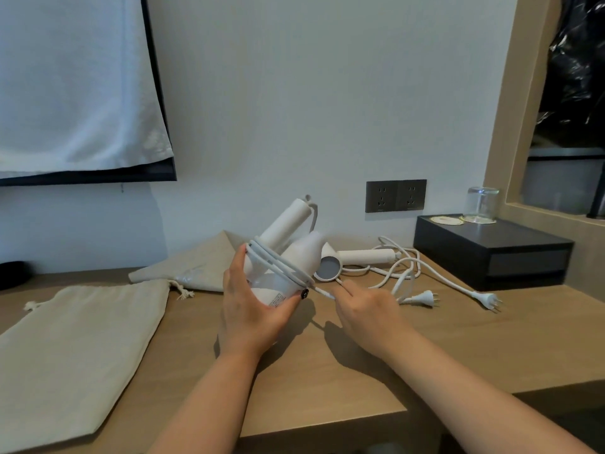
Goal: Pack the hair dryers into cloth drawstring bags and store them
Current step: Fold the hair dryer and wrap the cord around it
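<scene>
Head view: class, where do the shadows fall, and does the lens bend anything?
Head view: soft shadows of both hands fall on the light wooden desk, below the white hair dryer; wide-angle distortion tilts the dark double wall socket and bows the frame edges.

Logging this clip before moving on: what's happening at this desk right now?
A person is winding a cord around a white hair dryer. The left hand holds the dryer above the wooden desk while the right hand pinches the cord. A second hair dryer lies behind, its cord loose. Two cloth drawstring bags lie flat to the left, nothing packed yet.
</scene>
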Demonstrator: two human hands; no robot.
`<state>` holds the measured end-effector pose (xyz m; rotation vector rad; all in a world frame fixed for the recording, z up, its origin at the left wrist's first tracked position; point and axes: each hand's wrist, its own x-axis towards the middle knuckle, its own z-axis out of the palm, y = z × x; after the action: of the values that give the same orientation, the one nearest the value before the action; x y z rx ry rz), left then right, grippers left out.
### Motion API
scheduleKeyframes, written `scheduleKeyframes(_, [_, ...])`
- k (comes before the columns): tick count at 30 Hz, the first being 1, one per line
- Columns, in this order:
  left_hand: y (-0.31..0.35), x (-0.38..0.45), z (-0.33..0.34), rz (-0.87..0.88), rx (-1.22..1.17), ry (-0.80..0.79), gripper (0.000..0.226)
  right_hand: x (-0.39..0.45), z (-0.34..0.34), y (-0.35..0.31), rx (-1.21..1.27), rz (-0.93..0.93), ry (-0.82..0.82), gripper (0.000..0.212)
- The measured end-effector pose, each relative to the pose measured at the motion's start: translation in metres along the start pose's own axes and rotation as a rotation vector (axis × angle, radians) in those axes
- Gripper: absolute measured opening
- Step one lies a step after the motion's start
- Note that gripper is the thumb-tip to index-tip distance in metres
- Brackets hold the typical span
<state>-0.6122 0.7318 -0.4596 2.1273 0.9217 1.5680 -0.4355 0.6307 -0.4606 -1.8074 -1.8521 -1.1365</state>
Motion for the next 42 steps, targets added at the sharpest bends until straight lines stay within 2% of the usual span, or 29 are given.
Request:
scheduleKeyframes(4, [0.007, -0.003, 0.002, -0.007, -0.015, 0.034, 0.115, 0.015, -0.033, 0.014, -0.128, -0.141, -0.031, 0.026])
scheduleKeyframes(11, [0.029, -0.018, -0.009, -0.167, -0.171, 0.070, 0.119, 0.061, -0.093, 0.027, -0.409, -0.512, 0.010, 0.029])
scheduleKeyframes(15, [0.058, -0.015, -0.011, -0.266, -0.248, 0.036, 0.117, 0.087, -0.122, 0.040, -0.484, -0.643, 0.061, 0.026])
scheduleKeyframes(18, [0.092, 0.000, -0.020, -0.281, -0.144, -0.055, 0.114, 0.102, -0.143, 0.052, -0.539, -0.688, 0.079, 0.030])
scheduleKeyframes(24, [0.133, 0.020, -0.045, -0.134, -0.098, -0.399, 0.111, 0.118, -0.184, 0.070, -0.571, -0.817, 0.199, 0.027])
scheduleKeyframes(28, [0.141, 0.018, -0.059, -0.038, -0.092, -0.533, 0.110, 0.123, -0.205, 0.077, -0.606, -0.908, 0.293, 0.026])
scheduleKeyframes(34, [0.162, 0.011, -0.083, 0.273, 0.015, -0.579, 0.120, 0.123, -0.218, 0.079, -0.543, -1.012, 0.367, 0.019])
scheduleKeyframes(42, [0.154, 0.015, -0.093, 0.431, -0.040, -0.548, 0.120, 0.119, -0.223, 0.082, -0.451, -0.925, 0.416, 0.016])
